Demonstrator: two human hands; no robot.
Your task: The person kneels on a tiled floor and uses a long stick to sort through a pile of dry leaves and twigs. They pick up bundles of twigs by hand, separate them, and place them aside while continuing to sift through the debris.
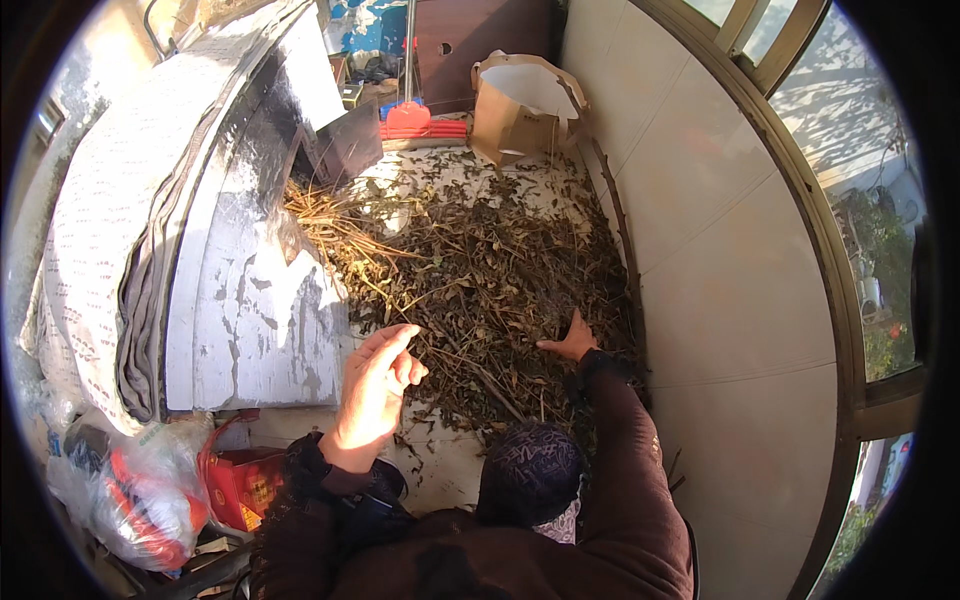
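Note:
Dried leaves and stems (487, 270) lie in a wide heap on the pale floor. My left hand (379, 386) is raised in sunlight over the heap's near left edge, fingers bent; whether something thin is pinched in it is unclear. At the near right part of the heap, my right hand (574, 341) reaches into the leaves with thumb and fingers spread, some fingertips hidden. A bundle of straw-coloured stalks (337, 225) lies at the heap's left side. One long stick (615, 202) leans along the wall on the right.
A brown paper bag (517, 112) stands open at the far end, beside a red broom or brush head (409, 118). On the left are a peeling white board (262, 322) and a thick folded quilt or mat (120, 225). A clear plastic bag (142, 495) and a red gift bag (244, 484) sit near left.

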